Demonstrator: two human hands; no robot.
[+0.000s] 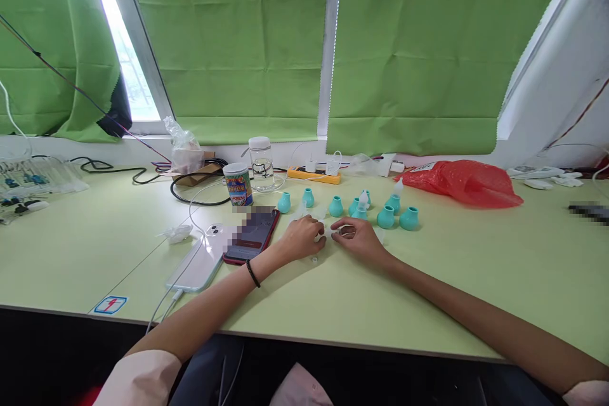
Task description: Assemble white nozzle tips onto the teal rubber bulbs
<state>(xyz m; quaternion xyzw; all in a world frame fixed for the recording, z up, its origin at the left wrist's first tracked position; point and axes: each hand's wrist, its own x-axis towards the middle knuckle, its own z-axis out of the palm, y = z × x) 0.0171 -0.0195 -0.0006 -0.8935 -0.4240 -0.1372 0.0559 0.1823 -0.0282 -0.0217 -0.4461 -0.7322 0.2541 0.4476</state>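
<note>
The right grip [351, 236] pinches a small clear piece [330, 234] mid-frame; the left grip [307, 238] curls over the pale-green table [428, 292].

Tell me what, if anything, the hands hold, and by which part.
The right hand seems to pinch a small whitish piece; by which part cannot be told. Whether the left hand holds it too is unclear.

Red mark on blue-edged table sticker [110, 304], can label [239, 189] lettering too small to read
</note>
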